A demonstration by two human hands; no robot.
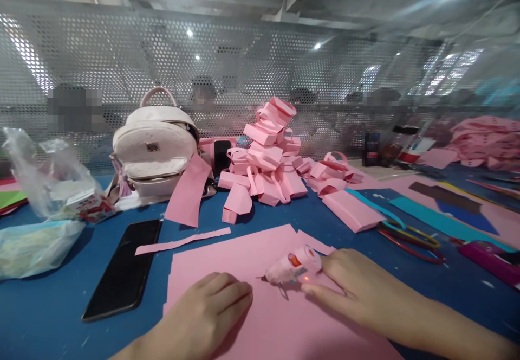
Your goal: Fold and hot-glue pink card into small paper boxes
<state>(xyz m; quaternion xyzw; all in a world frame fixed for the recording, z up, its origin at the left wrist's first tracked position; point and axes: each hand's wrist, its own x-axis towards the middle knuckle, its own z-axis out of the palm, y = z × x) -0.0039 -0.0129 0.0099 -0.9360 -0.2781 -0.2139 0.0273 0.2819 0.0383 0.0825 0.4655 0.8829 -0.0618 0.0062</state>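
A stack of pink paper sheets [227,251] lies before me on the blue table. My left hand [207,308] rests on the sheets with its fingers curled together; whatever lies under the fingertips is hidden. Just right of it, a small pink hot glue gun [293,267] points its nozzle to the left, with a wire stand under its front and an orange light lit. My right hand [349,284] is closed about the rear of the glue gun, thumb on the near side. A narrow pink paper strip [182,240] lies at the sheets' upper left.
Folded pink paper bags [266,156] are heaped at the back, beside a white backpack [156,143]. A black phone [124,268] lies at left near a tissue pack [36,246]. Teal strips [442,219] and a magenta pouch [489,259] are at right. A perforated metal screen [244,56] stands behind.
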